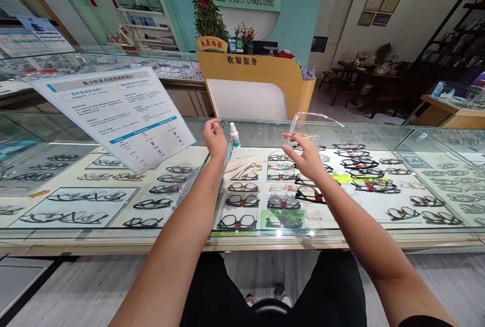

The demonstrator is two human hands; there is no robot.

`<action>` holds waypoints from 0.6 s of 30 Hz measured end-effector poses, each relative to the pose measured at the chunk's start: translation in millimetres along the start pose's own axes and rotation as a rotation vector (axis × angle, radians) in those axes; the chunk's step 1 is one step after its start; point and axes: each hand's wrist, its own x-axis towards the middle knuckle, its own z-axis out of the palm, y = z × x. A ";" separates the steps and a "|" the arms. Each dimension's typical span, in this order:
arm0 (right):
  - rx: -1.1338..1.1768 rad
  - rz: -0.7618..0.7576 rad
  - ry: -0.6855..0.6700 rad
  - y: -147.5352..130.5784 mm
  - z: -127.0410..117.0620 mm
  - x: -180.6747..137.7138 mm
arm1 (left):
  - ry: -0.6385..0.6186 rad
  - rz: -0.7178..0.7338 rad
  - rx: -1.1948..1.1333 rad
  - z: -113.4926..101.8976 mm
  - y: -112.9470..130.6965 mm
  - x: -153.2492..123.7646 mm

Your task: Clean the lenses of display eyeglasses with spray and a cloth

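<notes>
Held up over the glass counter in my right hand (pixel 306 155) is a pair of clear-framed eyeglasses (pixel 294 124). Thumb and fingers pinch the frame, and one transparent temple stretches to the right. My left hand (pixel 215 137) is raised with its fingers curled in, and nothing shows sticking out of it. Just right of it, a small white spray bottle (pixel 235 136) with a blue label stands upright on the counter. A crumpled beige cloth (pixel 244 168) lies below the bottle, between my two hands.
The glass display counter (pixel 242 238) holds rows of dark-framed eyeglasses (pixel 242 200). A printed sign sheet (pixel 117 109) stands tilted at the left. Beyond are a wooden cashier desk (pixel 253 59) and a potted plant (pixel 208 13). My legs (pixel 333 286) are under the counter's front edge.
</notes>
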 end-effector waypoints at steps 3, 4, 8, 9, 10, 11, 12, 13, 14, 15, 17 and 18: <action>0.004 -0.014 0.002 -1.2 -0.6 0.3 | -0.056 -0.015 0.047 5.0 -3.6 -6.2; 0.004 -0.017 0.003 -1.3 -0.6 0.4 | -0.090 -0.032 0.061 6.7 -4.7 -8.4; 0.000 -0.022 0.009 -1.1 -0.4 0.7 | -0.255 -0.149 0.135 11.0 -9.7 -14.0; 0.000 -0.023 0.009 -0.9 -0.3 0.8 | -0.286 -0.181 0.152 11.2 -11.0 -14.5; 0.001 -0.024 0.007 -0.9 -0.4 0.9 | -0.310 -0.210 0.161 11.3 -11.9 -14.6; 0.003 -0.025 0.004 -0.8 -0.4 1.0 | -0.328 -0.231 0.163 11.4 -12.4 -14.7; 0.005 -0.025 0.001 -0.8 -0.5 1.1 | -0.340 -0.247 0.158 11.5 -12.1 -14.9; 0.007 -0.026 0.001 -0.9 -0.6 1.1 | -0.351 -0.260 0.147 12.0 -11.0 -15.3; 0.010 -0.027 0.003 -1.0 -0.6 1.0 | -0.365 -0.269 0.127 12.7 -8.7 -16.1; 0.013 -0.027 0.005 -1.1 -0.5 0.9 | -0.382 -0.278 0.098 13.7 -5.3 -17.4; 0.024 -0.022 0.002 -1.5 -0.1 0.3 | -0.442 -0.298 0.021 16.5 5.2 -21.7; 0.031 -0.018 -0.006 -1.7 0.2 -0.1 | -0.489 -0.315 -0.026 18.0 12.1 -24.6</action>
